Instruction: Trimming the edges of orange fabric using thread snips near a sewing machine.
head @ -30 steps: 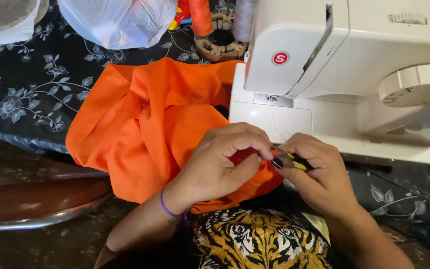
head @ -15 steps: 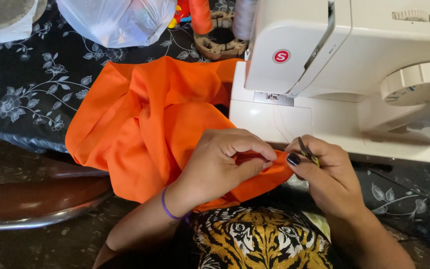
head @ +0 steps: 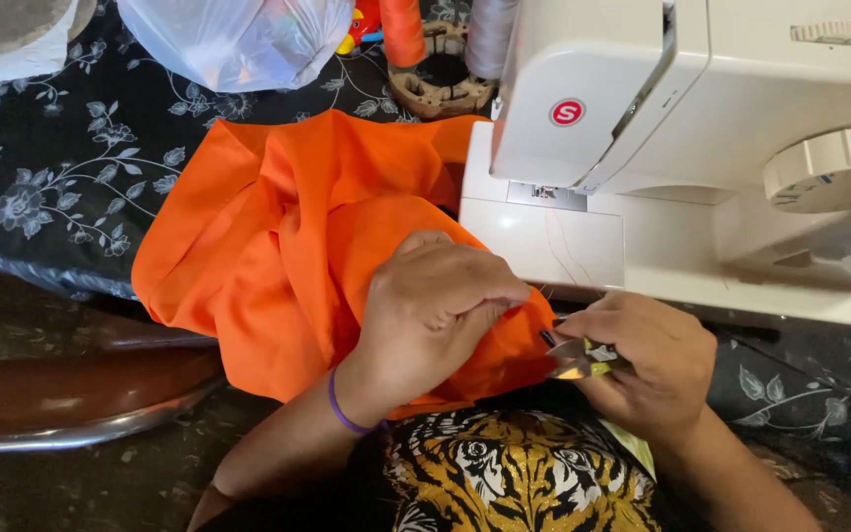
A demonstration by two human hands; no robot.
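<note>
Orange cloth [head: 288,256] is pinched at its edge by the left hand [head: 435,310]; the right hand [head: 642,360] grips small snips [head: 578,357], seemingly trimming thread, needing careful aim.

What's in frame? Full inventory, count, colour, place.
fabric: 1, orange, bunched on the table left of the machine
sewing machine: 1, white, right on the table
tablecloth: 1, black with grey flowers, covers the table
plastic bag: 1, clear-white, top edge
thread cones: 2, one orange and one grey, top centre behind the machine
woven ring: 1, brown, at the foot of the cones
snips: 1, metal with yellow-green grip, in the right hand
chair: 1, brown seat with metal rim, lower left
wristband: 1, purple, left wrist
tiger-print garment: 1, gold and black, bottom centre
left hand: pinches the fabric edge
right hand: grips the snips beside the fabric
</note>
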